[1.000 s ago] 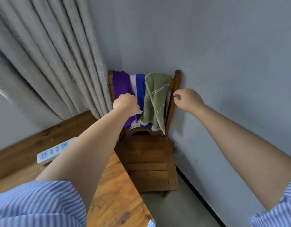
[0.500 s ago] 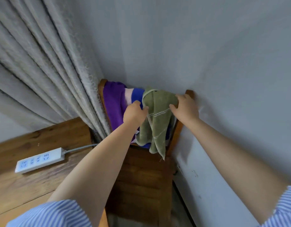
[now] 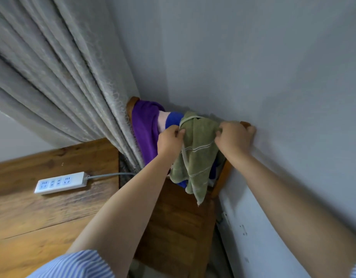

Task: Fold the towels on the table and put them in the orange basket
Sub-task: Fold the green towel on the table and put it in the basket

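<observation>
Head camera looks down into a room corner, where a wooden chair (image 3: 179, 223) stands against the grey wall (image 3: 273, 77) at the centre of the frame. Over its backrest hang several towels: a purple towel (image 3: 145, 131) on the left, a blue towel (image 3: 173, 119) partly hidden in the middle, and a green towel (image 3: 197, 155) with pale stripes in front, its lower corner dangling over the seat. Both hands are clamped on the green towel near its top. The left hand (image 3: 169, 141) pinches the cloth's left edge between thumb and curled fingers, while the right hand (image 3: 233, 137) grips the right side of the cloth with its fingers curled, right beside the chair's right post. The two hands sit close together but apart, with the towel's width between them. At the left of the frame a wooden table (image 3: 32, 217) carries a white power strip (image 3: 60, 182), its grey cable running toward the pleated grey curtain (image 3: 58, 77) that fills the upper left. Striped blue sleeves show at the bottom edge. No orange basket appears in this view.
</observation>
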Available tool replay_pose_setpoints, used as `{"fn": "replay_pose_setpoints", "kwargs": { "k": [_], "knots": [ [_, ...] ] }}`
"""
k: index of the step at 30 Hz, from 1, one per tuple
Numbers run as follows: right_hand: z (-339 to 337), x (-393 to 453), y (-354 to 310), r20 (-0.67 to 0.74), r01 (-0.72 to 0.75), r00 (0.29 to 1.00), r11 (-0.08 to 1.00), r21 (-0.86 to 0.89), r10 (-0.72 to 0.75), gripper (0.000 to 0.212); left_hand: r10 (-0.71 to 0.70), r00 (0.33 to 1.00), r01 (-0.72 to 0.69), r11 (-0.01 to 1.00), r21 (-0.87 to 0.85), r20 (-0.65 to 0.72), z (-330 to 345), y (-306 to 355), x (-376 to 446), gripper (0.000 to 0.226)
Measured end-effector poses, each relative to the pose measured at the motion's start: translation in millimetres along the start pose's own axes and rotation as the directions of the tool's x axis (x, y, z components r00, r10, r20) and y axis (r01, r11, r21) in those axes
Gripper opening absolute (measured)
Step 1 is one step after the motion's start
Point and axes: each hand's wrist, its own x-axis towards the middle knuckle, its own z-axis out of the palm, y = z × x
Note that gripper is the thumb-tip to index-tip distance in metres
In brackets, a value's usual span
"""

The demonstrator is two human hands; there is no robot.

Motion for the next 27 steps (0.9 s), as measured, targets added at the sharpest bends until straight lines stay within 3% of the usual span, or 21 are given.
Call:
{"fn": "replay_pose_setpoints", "kwargs": {
  "k": [4, 9, 20, 27],
  "knots": [
    [-15.8, -3.6, -0.9, -0.224, 0.066, 0.974, 0.979, 0.193, -0.021, 0.021, 0.102, 0.994, -0.104, 0.992, -0.066, -0.04, -21.5, 18.1, -1.0, 0.023],
    [-38.5, -7.0, -26.5, -0.5, 0.24, 0.865, 0.899, 0.366, -0.028, 0.017, 0.135, 0.974, -0.172, 0.963, -0.207, -0.181, -54.9, 40.2, -10.1, 0.017],
    [-71.2, -76.2, -133.3, -0.687, 0.575, 0.693, 0.742, 0.345, -0.219, 0.008, 0.039, 0.912, -0.146, 0.961, -0.235, -0.408, -171.8, 11.5, -88.8, 0.025],
    [-95.9, -194.5, -209.5, -0.732, 0.756, 0.569, 0.588, 0.286, -0.375, 0.013, 0.027, 0.859, -0.199, 0.938, -0.285, -0.511, -274.3, -40.4, -205.7, 0.018]
  ]
}}
